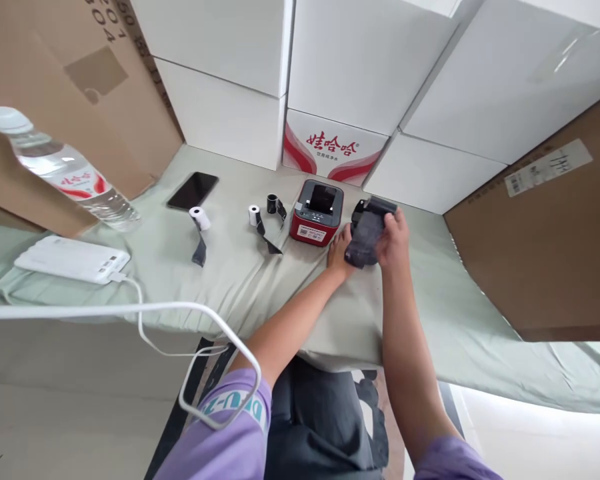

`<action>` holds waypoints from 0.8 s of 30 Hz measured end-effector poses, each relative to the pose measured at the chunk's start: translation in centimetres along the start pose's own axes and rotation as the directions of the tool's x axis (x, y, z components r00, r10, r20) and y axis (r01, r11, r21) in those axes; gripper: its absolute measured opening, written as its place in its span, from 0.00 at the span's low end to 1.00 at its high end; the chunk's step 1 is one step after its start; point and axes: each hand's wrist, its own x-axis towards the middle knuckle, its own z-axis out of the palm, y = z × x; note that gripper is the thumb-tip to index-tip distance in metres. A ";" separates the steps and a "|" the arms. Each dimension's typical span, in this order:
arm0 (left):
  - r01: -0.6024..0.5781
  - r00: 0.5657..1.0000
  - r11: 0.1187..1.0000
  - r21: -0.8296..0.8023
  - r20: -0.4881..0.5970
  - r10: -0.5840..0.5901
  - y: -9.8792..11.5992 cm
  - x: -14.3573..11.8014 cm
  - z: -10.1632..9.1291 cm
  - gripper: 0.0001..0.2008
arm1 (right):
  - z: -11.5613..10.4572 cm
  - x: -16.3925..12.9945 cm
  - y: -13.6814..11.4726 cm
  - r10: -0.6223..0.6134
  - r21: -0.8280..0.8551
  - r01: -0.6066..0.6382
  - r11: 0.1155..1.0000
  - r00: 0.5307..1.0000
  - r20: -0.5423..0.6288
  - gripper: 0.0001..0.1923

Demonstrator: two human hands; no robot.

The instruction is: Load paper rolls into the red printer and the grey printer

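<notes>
A dark ribbon [367, 233] hangs as a wide strip from a black roll [381, 205]. My right hand [393, 237] is closed on the ribbon's roll end, at its right side. On the other side, my left hand [339, 253] is closed at the ribbon's left edge, its fingertips partly hidden behind the strip. A black plastic part [359, 211] shows just above my left hand, mostly covered. Beside that hand stands a small red printer [316, 212] with a dark top opening.
Left of the printer lie a black-cored roll [272, 203] and two white-cored rolls [254, 215] with dark strips trailing. Farther left are a phone [193, 191], a power bank [73, 259] with a white cable [180, 305], and a water bottle [75, 175]. White boxes [220, 110] line the back.
</notes>
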 end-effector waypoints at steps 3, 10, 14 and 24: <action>-0.029 0.998 0.996 0.082 0.057 0.025 -0.2 -0.9 -0.1 0.42 | -4.5 1.4 0.6 -0.030 -0.013 0.028 1.000 0.989 -0.148 0.25; -0.021 1.000 0.990 0.139 0.025 0.018 -0.3 -0.4 0.3 0.33 | -8.3 1.7 3.0 0.053 -0.285 -0.112 0.952 0.978 -0.204 0.21; -0.023 1.000 0.994 0.109 0.017 0.022 -0.5 -0.4 0.3 0.36 | -9.2 2.0 3.7 -0.192 -0.721 -0.101 0.685 0.930 -0.313 0.12; 0.003 1.000 0.996 0.086 0.022 -0.005 -0.3 -0.4 0.1 0.36 | -13.3 6.2 3.6 0.070 -0.970 -0.239 -0.042 0.968 -0.241 0.26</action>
